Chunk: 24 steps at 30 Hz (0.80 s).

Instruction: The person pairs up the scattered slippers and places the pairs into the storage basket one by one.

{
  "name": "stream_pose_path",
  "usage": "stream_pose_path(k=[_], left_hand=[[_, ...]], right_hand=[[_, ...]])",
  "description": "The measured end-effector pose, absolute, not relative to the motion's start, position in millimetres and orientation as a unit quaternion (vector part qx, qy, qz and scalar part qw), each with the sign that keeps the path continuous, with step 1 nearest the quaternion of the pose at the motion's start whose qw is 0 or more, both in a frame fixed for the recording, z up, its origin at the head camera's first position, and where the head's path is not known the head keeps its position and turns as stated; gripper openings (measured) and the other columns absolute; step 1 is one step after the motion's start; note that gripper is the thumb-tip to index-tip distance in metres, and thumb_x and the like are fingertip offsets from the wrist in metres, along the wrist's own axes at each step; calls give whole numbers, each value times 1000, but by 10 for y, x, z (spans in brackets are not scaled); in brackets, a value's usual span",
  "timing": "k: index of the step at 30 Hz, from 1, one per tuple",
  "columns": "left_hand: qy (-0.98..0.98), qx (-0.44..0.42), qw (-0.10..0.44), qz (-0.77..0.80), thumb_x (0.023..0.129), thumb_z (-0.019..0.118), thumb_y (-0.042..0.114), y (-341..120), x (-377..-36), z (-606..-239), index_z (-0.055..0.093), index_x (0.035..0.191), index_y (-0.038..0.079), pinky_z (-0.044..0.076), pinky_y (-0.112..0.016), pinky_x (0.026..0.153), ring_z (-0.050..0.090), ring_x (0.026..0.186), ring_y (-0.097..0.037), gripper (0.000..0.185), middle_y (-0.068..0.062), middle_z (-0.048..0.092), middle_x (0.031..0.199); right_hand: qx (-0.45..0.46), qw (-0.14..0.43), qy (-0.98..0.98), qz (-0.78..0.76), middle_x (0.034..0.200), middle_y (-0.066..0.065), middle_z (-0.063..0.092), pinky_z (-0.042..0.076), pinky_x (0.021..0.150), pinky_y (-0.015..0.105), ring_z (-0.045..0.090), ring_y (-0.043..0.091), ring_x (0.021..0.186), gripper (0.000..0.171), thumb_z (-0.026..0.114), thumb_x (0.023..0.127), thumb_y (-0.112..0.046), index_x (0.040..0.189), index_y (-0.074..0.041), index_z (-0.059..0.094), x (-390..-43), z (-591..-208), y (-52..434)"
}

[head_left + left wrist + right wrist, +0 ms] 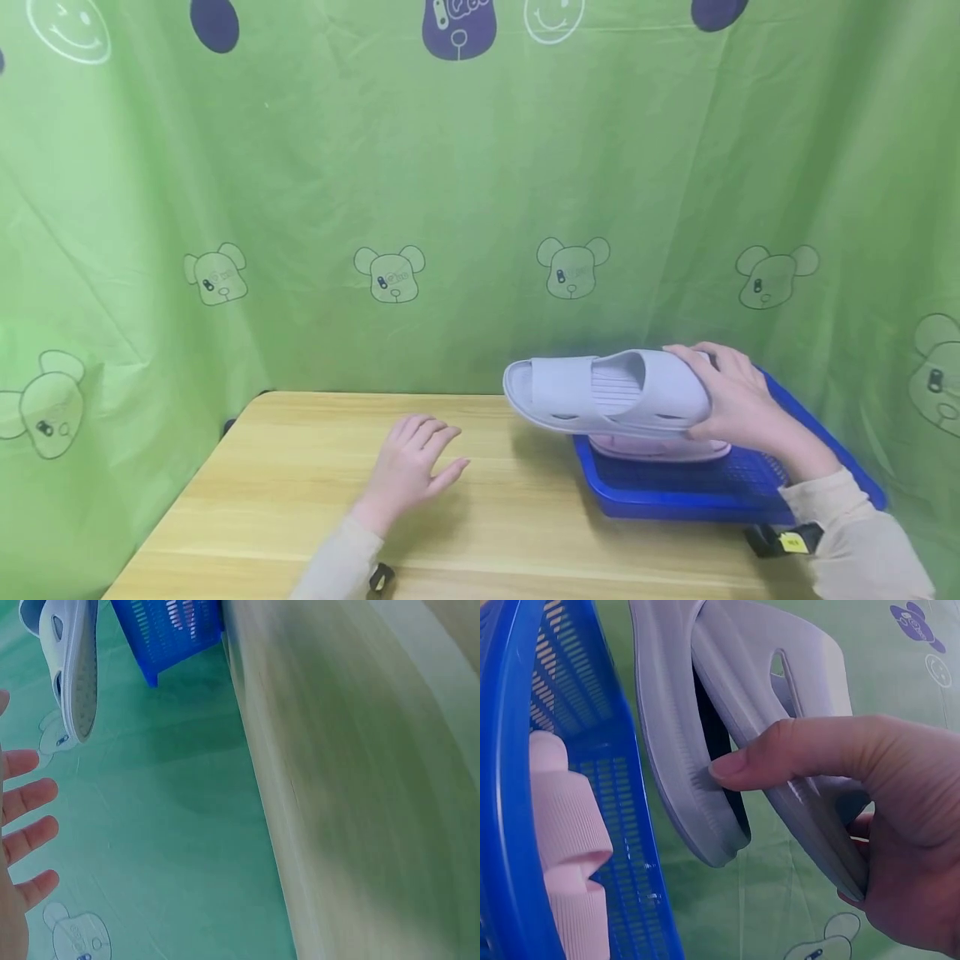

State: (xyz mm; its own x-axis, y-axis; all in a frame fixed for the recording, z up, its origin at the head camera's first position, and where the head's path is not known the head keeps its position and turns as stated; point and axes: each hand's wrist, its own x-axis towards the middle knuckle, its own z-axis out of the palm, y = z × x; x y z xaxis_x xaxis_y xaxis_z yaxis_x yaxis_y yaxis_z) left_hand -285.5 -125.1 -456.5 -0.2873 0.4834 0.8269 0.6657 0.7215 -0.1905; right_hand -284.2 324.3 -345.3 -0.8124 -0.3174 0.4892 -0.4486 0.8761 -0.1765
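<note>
Above the blue basket [690, 507], my right hand [738, 404] grips a pair of light grey slippers [562, 382] by one end. Their other end points left, past the basket's edge. The right wrist view shows the two grey slippers [780, 712] held against each other, the thumb lying across their sides. Below them a pink slipper [660, 450] sits in the basket; its ribbed pink strap [570, 825] shows in the right wrist view. My left hand [408, 467] hovers over the table's middle, fingers [30, 799] spread and loosely bent, holding nothing.
The wooden table [300, 500] carries the basket at its right side. A green curtain [480, 167] with printed bear heads hangs behind and on both sides. Slotted walls [622, 825] form the basket's sides.
</note>
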Motion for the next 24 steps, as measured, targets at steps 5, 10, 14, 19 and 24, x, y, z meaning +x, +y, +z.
stream_pose_path(k=[5, 10, 14, 19, 24], left_hand=[[-793, -375, 474, -79, 96, 46, 54, -1146, -2891, -4565, 69, 109, 11, 52, -42, 95, 64, 99, -21, 50, -3, 69, 103], [-787, -388, 473, -82, 94, 51, 53, -1041, -2927, -4561, 69, 110, 12, 53, -41, 93, 63, 99, -21, 48, -2, 69, 104], [-782, -397, 474, -76, 92, 54, 53, -949, -2942, -4544, 69, 112, 13, 53, -40, 93, 63, 101, -21, 47, -2, 70, 107], [-775, -410, 477, -61, 91, 53, 54, -825, -2959, -4532, 70, 112, 14, 54, -39, 93, 65, 102, -21, 48, -2, 70, 109], [-773, -418, 473, -59, 92, 53, 54, -715, -2979, -4531, 69, 112, 14, 54, -39, 94, 64, 104, -21, 48, -2, 70, 110]], right_hand=[[204, 235, -940, 143, 133, 31, 40, 30, 84, 72, 33, 55, 116, 115, 90, 38, -12, 143, -19, 42, -2824, -3447, 3382], [199, 230, -941, 150, 135, 31, 38, 27, 87, 75, 32, 55, 117, 117, 91, 38, -14, 144, -19, 43, -2821, -3443, 3520], [197, 231, -941, 151, 135, 32, 37, 26, 87, 75, 31, 56, 117, 118, 93, 37, -16, 144, -19, 42, -2815, -3441, 3632], [193, 229, -943, 148, 136, 35, 36, 26, 86, 76, 30, 58, 118, 122, 94, 35, -16, 145, -17, 41, -2780, -3424, 3762], [189, 229, -944, 143, 135, 35, 36, 27, 84, 76, 30, 59, 117, 121, 94, 34, -15, 143, -16, 43, -2736, -3397, 3888]])
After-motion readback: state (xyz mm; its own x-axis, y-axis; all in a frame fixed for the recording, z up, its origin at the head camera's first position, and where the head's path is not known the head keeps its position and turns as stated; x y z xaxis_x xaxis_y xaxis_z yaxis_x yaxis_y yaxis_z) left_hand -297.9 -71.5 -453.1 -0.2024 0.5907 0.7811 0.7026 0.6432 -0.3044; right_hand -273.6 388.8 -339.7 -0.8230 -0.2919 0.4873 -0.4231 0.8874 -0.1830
